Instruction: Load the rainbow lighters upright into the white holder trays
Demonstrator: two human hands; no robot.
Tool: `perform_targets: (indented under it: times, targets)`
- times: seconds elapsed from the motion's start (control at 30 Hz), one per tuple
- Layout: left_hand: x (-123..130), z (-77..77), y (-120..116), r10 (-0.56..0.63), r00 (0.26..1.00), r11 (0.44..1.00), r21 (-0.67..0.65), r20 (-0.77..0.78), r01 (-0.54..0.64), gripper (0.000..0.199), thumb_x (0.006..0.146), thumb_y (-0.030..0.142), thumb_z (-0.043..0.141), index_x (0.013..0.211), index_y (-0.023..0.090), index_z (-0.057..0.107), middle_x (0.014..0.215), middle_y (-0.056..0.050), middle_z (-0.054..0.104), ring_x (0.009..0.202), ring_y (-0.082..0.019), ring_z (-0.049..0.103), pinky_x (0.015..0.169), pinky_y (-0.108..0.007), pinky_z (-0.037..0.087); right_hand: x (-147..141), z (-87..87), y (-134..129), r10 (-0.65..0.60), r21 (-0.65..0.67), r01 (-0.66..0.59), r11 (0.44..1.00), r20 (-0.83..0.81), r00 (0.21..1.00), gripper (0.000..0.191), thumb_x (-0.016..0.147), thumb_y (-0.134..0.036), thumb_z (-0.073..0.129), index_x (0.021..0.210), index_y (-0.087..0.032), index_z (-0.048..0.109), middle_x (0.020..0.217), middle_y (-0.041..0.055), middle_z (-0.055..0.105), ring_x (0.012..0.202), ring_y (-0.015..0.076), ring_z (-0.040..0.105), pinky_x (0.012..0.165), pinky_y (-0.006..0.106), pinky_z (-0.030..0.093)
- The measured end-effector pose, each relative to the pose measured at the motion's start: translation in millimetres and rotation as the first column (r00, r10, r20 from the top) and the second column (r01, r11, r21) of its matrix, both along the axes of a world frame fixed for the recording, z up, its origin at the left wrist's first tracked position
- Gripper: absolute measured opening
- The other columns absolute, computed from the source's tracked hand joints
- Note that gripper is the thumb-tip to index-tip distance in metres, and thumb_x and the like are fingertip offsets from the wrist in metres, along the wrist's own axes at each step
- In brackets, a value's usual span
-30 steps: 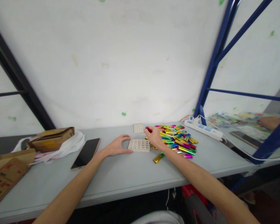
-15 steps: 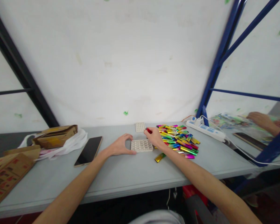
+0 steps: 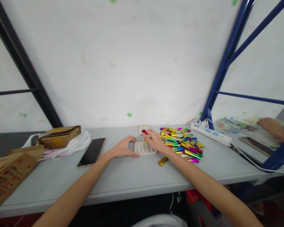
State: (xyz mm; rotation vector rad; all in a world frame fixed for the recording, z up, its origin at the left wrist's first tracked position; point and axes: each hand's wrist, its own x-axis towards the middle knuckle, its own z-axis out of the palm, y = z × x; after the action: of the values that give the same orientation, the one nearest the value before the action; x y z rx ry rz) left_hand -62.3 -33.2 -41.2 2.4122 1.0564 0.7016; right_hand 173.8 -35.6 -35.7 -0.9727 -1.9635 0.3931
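Note:
A small white tray (image 3: 145, 152) with rows of holes lies on the grey table in front of me. My left hand (image 3: 123, 147) curves around its left end, thumb at the near corner and fingers at the far corner, steadying it. Above the tray, my right hand (image 3: 153, 140) pinches a shiny lighter (image 3: 144, 131), red at its upper end and yellow below, held roughly upright. To the right is a loose pile of metallic lighters (image 3: 180, 138) in many colours. Behind my right hand stands a second white holed tray (image 3: 143, 127), partly hidden.
A dark phone (image 3: 91, 152) lies left of my left hand. Farther left are a cardboard box (image 3: 60, 137), a white plastic bag (image 3: 81, 143) and an open carton (image 3: 13, 178). A power strip (image 3: 210, 134) lies at right by a blue frame post (image 3: 223, 72). Another person's hand (image 3: 272, 126) shows at far right.
My right hand has shifted left with the lighter, now over the tray, and the lighter's yellow lower part shows. My left hand stays at the tray's left end.

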Motion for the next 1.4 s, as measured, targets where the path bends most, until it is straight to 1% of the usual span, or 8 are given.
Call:
perform_targets:
  times: [0.17,0.47,0.7,0.8,0.97,1.1,1.2,1.4]
  targets:
    - [-1,-3.6,1,0.025,0.999,0.999,-0.032,0.02,-0.025,0.068,0.056,0.055,0.09,0.107,0.021,0.061,0.127,-0.01,0.062,0.12,-0.033,0.059,0.11,-0.046,0.044,-10,-1.9,2,-0.059,0.093,0.039,0.995,0.221,0.974,0.038,0.106,-0.045,0.046,0.083,-0.018,0.06,0.078,0.0034,0.063,0.074,0.0169,0.055,0.071,0.028,0.04]
    - [-2,-3.7,3,-0.005,1.0,1.0,-0.009,0.031,0.005,0.069,0.057,0.061,0.089,0.109,0.022,0.064,0.125,-0.008,0.063,0.119,-0.032,0.06,0.109,-0.045,0.045,-18,-11.2,15,-0.023,0.059,-0.003,0.998,0.432,0.902,0.03,0.106,-0.041,0.049,0.105,-0.014,0.062,0.098,0.0121,0.072,0.091,0.0219,0.065,0.077,0.029,0.042]
    - [-4,-4.7,5,-0.001,1.0,1.0,-0.017,0.008,0.001,0.071,0.059,0.061,0.089,0.112,0.022,0.064,0.127,-0.009,0.062,0.12,-0.033,0.059,0.11,-0.047,0.044,-21,-3.6,9,-0.078,0.138,0.002,0.99,0.543,0.836,0.036,0.102,-0.047,0.055,0.103,-0.013,0.067,0.099,0.0121,0.07,0.096,0.0228,0.064,0.084,0.031,0.044]
    - [-4,-3.6,5,-0.002,1.0,1.0,-0.012,0.002,0.002,0.068,0.059,0.061,0.088,0.11,0.022,0.064,0.127,-0.009,0.062,0.12,-0.032,0.059,0.11,-0.046,0.044,-8,5.5,9,-0.103,0.15,0.029,0.988,0.514,0.851,0.037,0.103,-0.048,0.053,0.106,-0.015,0.069,0.099,0.0098,0.071,0.098,0.0216,0.064,0.087,0.031,0.045]
    - [-4,0.2,4,0.006,1.0,1.0,0.01,-0.02,-0.006,0.066,0.061,0.062,0.086,0.11,0.022,0.065,0.125,-0.009,0.064,0.118,-0.031,0.061,0.108,-0.045,0.046,42,15.8,18,-0.222,0.208,0.131,0.969,0.516,0.827,0.027,0.105,-0.029,0.05,0.111,-0.015,0.072,0.111,0.0123,0.071,0.109,0.0224,0.062,0.098,0.034,0.043]
    - [-4,4.5,3,0.013,0.999,1.0,0.018,-0.036,-0.013,0.065,0.063,0.061,0.084,0.111,0.021,0.065,0.125,-0.009,0.065,0.116,-0.031,0.062,0.108,-0.043,0.046,71,7.1,32,-0.095,0.095,0.045,0.994,0.628,0.773,0.027,0.099,-0.027,0.06,0.12,-0.015,0.072,0.125,0.0139,0.07,0.117,0.0253,0.062,0.104,0.035,0.043]
    - [-5,7.2,3,0.037,0.997,0.999,0.024,-0.06,-0.036,0.065,0.064,0.062,0.084,0.111,0.021,0.064,0.122,-0.009,0.066,0.115,-0.031,0.063,0.106,-0.043,0.047,74,-1.9,41,-0.022,0.009,0.022,1.0,0.636,0.771,0.027,0.099,-0.027,0.06,0.118,-0.016,0.075,0.12,0.013,0.073,0.11,0.0251,0.065,0.099,0.034,0.045]
    - [-7,8.4,3,0.068,0.995,0.997,0.052,-0.078,-0.064,0.065,0.064,0.064,0.082,0.111,0.021,0.065,0.121,-0.009,0.066,0.114,-0.032,0.063,0.105,-0.044,0.048,68,-3.6,46,-0.031,0.019,0.025,1.0,0.581,0.813,0.017,0.096,-0.028,0.066,0.102,-0.018,0.078,0.1,0.0103,0.073,0.096,0.0228,0.065,0.089,0.031,0.046]
